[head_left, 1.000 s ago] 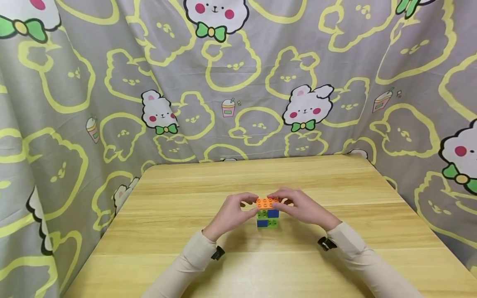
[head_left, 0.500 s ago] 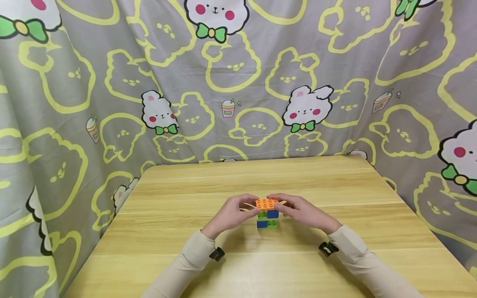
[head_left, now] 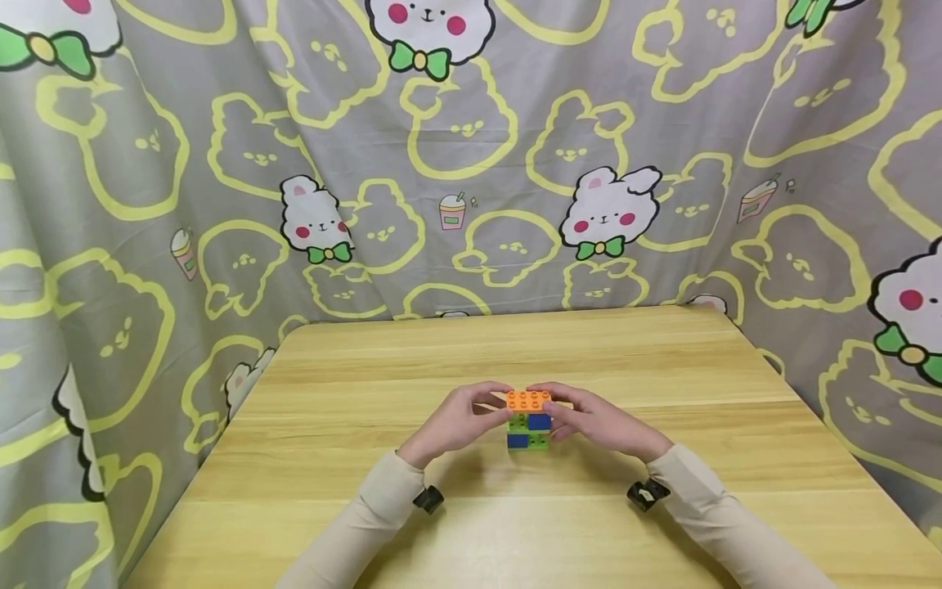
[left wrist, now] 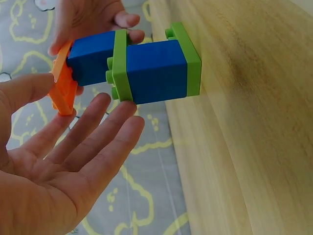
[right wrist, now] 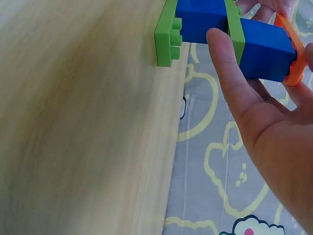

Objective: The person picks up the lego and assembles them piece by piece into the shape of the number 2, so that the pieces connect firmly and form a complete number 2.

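A stack of toy building bricks stands upright on the wooden table. A green plate (left wrist: pixel 193 73) forms its base, carrying a blue brick (left wrist: pixel 156 72) toward the left. Above lies another green plate (left wrist: pixel 121 66), with a second blue brick (left wrist: pixel 92 58) toward the right. On top is a thin orange brick (head_left: pixel 528 401); the left wrist view shows a narrow gap with studs between it and the blue one. My left hand (head_left: pixel 467 419) pinches its left end between thumb and index finger, other fingers extended. My right hand (head_left: pixel 602 417) pinches its right end, one finger reaching down beside the stack.
The wooden table (head_left: pixel 353 368) extends around the stack, with a patterned grey curtain (head_left: pixel 441 270) behind it and on both sides. Black wrist devices (head_left: pixel 428 499) hang beneath both beige cuffs.
The right hand's fingers have shifted on the orange brick, and its lower fingers now show beside the stack. The left hand stays nearly in place.
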The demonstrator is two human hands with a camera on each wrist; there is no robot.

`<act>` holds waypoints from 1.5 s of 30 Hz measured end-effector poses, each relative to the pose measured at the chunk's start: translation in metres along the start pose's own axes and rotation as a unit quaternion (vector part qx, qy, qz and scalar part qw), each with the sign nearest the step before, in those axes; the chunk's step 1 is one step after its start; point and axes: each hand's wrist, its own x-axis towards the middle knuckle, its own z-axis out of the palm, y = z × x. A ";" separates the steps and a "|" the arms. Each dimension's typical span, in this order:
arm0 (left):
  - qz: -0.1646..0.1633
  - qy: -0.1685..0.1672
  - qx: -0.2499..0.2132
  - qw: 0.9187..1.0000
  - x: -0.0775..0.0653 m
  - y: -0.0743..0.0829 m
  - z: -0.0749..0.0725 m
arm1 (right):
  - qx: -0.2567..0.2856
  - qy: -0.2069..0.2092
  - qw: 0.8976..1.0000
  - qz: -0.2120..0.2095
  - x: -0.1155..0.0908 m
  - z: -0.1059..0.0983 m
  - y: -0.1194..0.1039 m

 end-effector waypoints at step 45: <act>-0.006 0.000 0.010 1.000 -0.002 0.008 0.000 | 0.021 -0.012 1.000 -0.019 0.003 0.000 -0.002</act>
